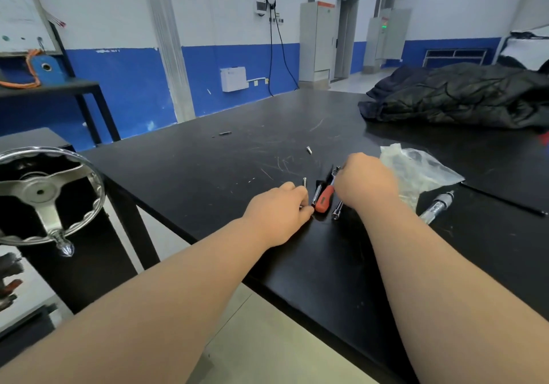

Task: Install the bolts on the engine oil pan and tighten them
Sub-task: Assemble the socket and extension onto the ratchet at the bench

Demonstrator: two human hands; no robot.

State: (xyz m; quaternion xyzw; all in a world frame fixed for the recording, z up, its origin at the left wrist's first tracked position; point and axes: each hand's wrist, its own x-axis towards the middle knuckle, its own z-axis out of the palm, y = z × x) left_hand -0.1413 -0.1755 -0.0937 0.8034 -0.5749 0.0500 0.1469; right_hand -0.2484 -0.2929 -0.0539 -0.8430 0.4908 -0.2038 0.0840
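Your hands work low on a black table [208, 161], near its front edge. Far beyond your right hand [367, 183], off to its right, a dark jacket [460, 95] lies heaped. Well to the left of your left hand [279, 211], off the table, stands a chrome handwheel [44, 193]. A crumpled clear plastic bag [416, 167] lies just to the right of your right hand. Nearer you than the bag, a chrome tool [436, 205] lies aslant.

Between your two hands lies a ratchet [325, 198] with an orange-red handle. An extension bar [316, 195] lies on its left side and a second bar [337, 210] lies by your right wrist, so the gap between the grips is crowded. Beyond both hands a loose bolt [309, 149] lies alone, and farther off still is a small dark bit [225, 133].

Your right hand shows you only its back. The fingers fold under at the ratchet's head, and you cannot tell whether they hold it. What the bag contains is too blurred to make out.

Your left hand's fingers are curled tight and pinch a slim bolt [304, 181]. Most of its shaft is hidden in them, and only the far end shows past the fingertips. Its long axis runs away from you, roughly alongside the ratchet and just left of it.
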